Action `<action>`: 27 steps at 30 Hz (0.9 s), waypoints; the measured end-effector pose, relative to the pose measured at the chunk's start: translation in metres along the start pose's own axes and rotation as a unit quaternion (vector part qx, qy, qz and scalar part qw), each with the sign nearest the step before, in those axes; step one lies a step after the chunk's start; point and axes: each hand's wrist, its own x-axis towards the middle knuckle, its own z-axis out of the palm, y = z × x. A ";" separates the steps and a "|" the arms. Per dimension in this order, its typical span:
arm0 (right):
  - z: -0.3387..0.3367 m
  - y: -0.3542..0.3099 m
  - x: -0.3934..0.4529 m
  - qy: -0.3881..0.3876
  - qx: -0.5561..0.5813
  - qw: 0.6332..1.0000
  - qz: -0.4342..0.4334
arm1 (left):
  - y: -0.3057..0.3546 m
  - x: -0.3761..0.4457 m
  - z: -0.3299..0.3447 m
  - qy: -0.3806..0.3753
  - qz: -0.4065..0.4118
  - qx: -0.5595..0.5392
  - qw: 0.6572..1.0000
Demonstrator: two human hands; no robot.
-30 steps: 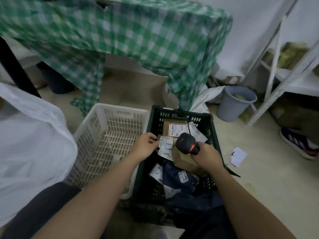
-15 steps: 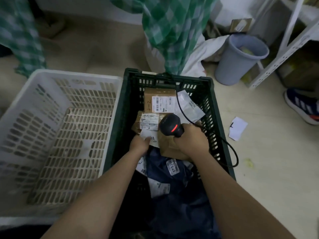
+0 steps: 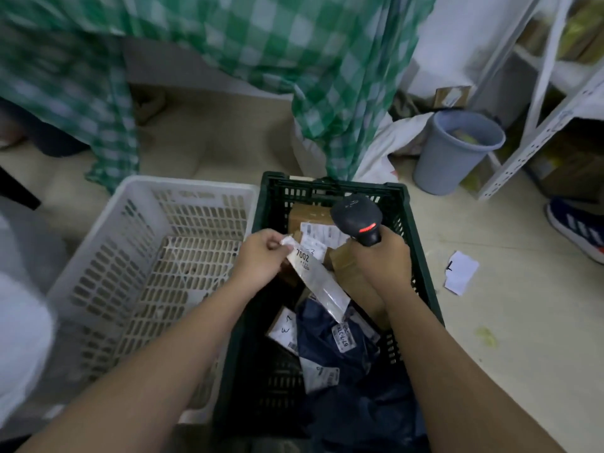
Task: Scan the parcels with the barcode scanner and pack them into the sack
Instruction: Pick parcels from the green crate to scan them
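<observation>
A dark green crate (image 3: 421, 256) on the floor holds several parcels: brown cardboard boxes with white labels (image 3: 307, 217) at the far end and dark blue bags (image 3: 346, 364) nearer to me. My left hand (image 3: 261, 256) pinches the top end of a slim white parcel (image 3: 318, 282) marked 7002, lifted above the crate and hanging down to the right. My right hand (image 3: 382, 256) grips the handle of a black barcode scanner (image 3: 358, 217) with a red light, its head just right of the parcel. A white sack (image 3: 19, 328) bulges at the left edge.
A white slotted crate (image 3: 137, 256) stands left of the green one. A green checked cloth (image 3: 228, 37) hangs over a table behind. At the right are a grey bin (image 3: 454, 152), a white shelf frame (image 3: 539, 103), a shoe (image 3: 575, 223) and a paper scrap (image 3: 461, 271).
My left hand has lifted the slim white parcel out of the crate by its end. My right hand has raised the scanner beside it. The camera has tilted up a little.
</observation>
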 end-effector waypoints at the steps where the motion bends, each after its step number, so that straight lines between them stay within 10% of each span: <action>1: -0.001 -0.010 -0.005 0.001 0.056 0.998 0.008 | 0.014 -0.008 -0.015 -0.006 0.019 -0.003 1.000; 9: 0.019 -0.088 -0.052 -0.051 0.324 0.942 0.073 | 0.070 -0.069 -0.128 0.036 0.141 0.023 0.989; 18: 0.094 -0.140 -0.080 -0.080 0.394 0.908 0.114 | 0.027 -0.097 -0.189 0.084 0.426 0.297 0.851; 27: 0.111 -0.163 -0.082 -0.110 0.348 0.929 0.060 | 0.009 -0.097 -0.206 0.024 0.177 0.051 0.983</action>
